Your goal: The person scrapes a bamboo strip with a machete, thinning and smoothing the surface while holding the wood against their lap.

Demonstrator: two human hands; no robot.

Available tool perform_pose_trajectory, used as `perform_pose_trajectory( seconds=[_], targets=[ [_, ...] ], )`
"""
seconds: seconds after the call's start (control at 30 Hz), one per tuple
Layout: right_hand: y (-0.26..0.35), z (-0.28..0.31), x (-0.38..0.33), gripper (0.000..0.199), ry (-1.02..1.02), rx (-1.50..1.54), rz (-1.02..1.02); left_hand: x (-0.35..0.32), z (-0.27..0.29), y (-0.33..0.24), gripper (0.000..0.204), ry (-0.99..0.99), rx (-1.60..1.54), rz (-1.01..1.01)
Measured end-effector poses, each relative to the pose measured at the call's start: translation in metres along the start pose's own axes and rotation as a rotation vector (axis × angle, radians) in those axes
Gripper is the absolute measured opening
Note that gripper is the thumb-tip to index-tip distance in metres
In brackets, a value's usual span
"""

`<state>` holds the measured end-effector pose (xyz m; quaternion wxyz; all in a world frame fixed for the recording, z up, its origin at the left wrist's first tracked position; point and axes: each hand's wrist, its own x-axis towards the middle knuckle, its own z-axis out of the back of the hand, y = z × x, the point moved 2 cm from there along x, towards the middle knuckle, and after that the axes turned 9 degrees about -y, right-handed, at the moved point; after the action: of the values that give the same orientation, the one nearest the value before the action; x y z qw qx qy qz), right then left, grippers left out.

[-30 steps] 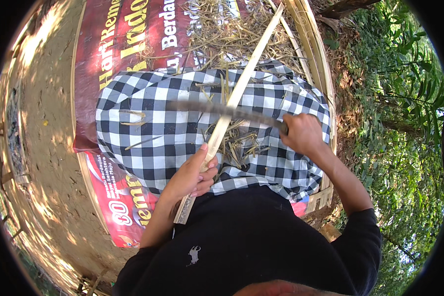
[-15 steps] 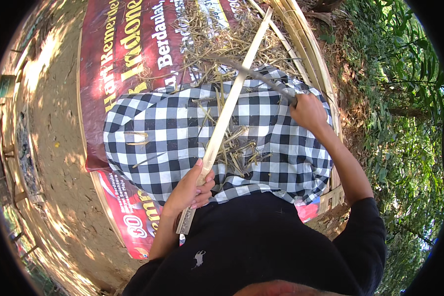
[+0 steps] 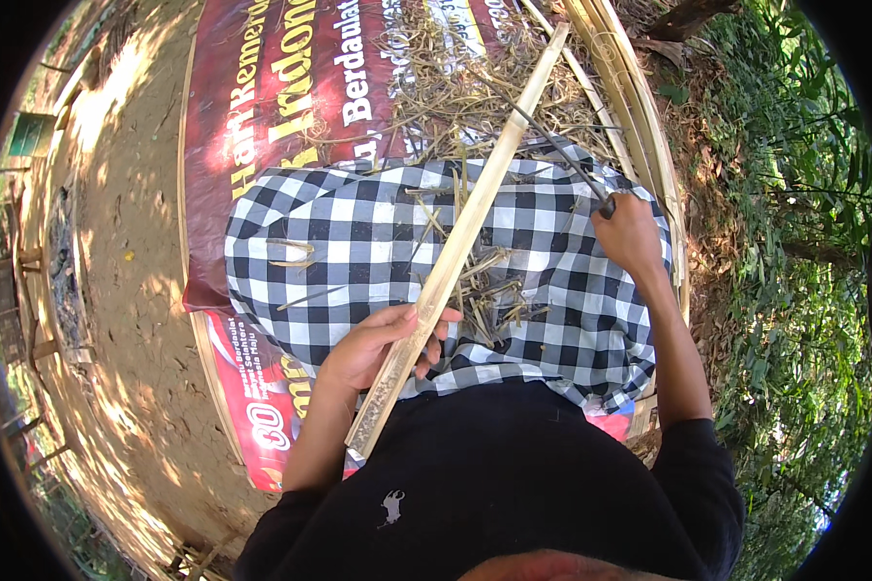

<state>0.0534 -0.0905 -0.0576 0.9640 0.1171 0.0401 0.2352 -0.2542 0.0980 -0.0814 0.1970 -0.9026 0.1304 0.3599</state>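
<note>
A long pale strip of split bamboo [image 3: 470, 225] slants from beside my waist up to the far right, across my lap. My left hand [image 3: 383, 344] supports it near its lower end, fingers curled beneath and the thumb side against its edge. My right hand [image 3: 632, 232] is closed round the dark handle of a long thin-looking knife [image 3: 562, 152]. The blade points up and left and crosses the strip's upper part; whether it lies over or under the edge there is hard to see. A black-and-white checked cloth [image 3: 339, 232] covers my legs, with loose shavings [image 3: 494, 290] on it.
Beyond my lap a red printed banner [image 3: 262, 126] lies on the ground, strewn with a heap of bamboo shavings [image 3: 436, 97]. Several long bamboo strips [image 3: 639, 107] run along its right side. Bare earth [image 3: 136, 242] stretches left; leafy plants [image 3: 794, 145] grow on the right.
The view has shifted slightly, moving the scene rightward. My left hand's grip has loosened and turned, showing more of the strip's lower end. The knife's blade appears more edge-on.
</note>
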Motion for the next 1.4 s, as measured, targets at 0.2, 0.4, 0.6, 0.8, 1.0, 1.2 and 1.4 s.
perform_pose_trajectory(
  seconds=[0.2, 0.4, 0.6, 0.8, 1.0, 1.2, 1.4],
  targets=[
    [0.003, 0.035, -0.020, 0.022, -0.038, 0.102, 0.015, 0.023, 0.016, -0.036, 0.061, -0.035, 0.556, -0.119],
    [0.005, 0.037, -0.045, 0.022, -0.044, 0.130, -0.098, 0.057, -0.022, -0.071, 0.083, -0.089, 0.941, -0.009],
    [-0.006, 0.034, -0.072, 0.020, -0.068, 0.236, -0.213, 0.128, -0.048, -0.096, 0.075, -0.102, 1.508, -0.193],
    [-0.020, 0.040, -0.084, 0.021, -0.171, 0.360, -0.219, 0.184, -0.076, -0.114, 0.043, -0.303, 1.675, -0.506],
    [-0.028, 0.045, -0.091, 0.021, -0.178, 0.386, -0.216, 0.190, -0.063, -0.102, 0.028, -0.120, 0.713, -0.207],
    [-0.023, 0.040, -0.087, 0.022, -0.204, 0.444, -0.195, 0.181, -0.051, -0.095, 0.035, -0.051, 0.339, -0.191],
    [-0.014, 0.041, -0.085, 0.023, -0.191, 0.444, -0.152, 0.187, -0.037, -0.097, 0.034, -0.048, 0.347, -0.149]
  ],
)
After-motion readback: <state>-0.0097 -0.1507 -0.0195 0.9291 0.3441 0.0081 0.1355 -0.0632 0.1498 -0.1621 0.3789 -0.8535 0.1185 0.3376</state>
